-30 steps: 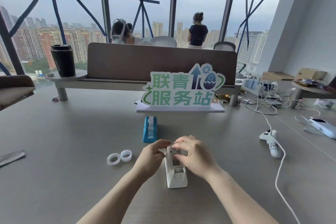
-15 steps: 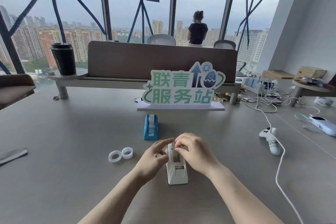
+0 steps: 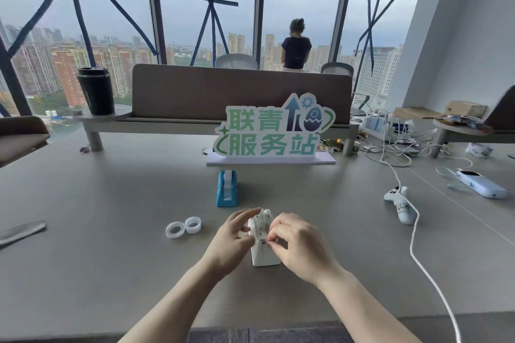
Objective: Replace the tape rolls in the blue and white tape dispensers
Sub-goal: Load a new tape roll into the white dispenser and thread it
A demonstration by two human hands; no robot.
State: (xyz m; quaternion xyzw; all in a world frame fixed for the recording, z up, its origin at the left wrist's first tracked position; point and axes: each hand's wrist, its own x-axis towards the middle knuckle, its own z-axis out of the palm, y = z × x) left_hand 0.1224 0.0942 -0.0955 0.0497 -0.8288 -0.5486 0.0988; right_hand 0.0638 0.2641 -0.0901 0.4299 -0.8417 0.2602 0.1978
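The white tape dispenser [image 3: 264,255] stands on the grey table in front of me, its cutter end toward me. My left hand [image 3: 230,239] presses against its left side with fingers spread. My right hand [image 3: 299,242] has its fingertips pinched at the top of the dispenser, on the tape or roll there; the pinched part is hidden. The blue tape dispenser [image 3: 227,188] with a white roll stands farther back, untouched. Two loose white tape rolls [image 3: 184,227] lie flat side by side to the left.
A green lettered sign [image 3: 271,133] stands behind the blue dispenser. A white game controller [image 3: 400,202] and its cable [image 3: 423,262] lie at right, with a light-blue device [image 3: 480,184] beyond. A black cup [image 3: 96,90] sits on the shelf at back left. A person stands at the window.
My hands have drawn the white dispenser slightly closer and my right fingers have moved down onto its top. The head seen behind the divider a second ago is gone.
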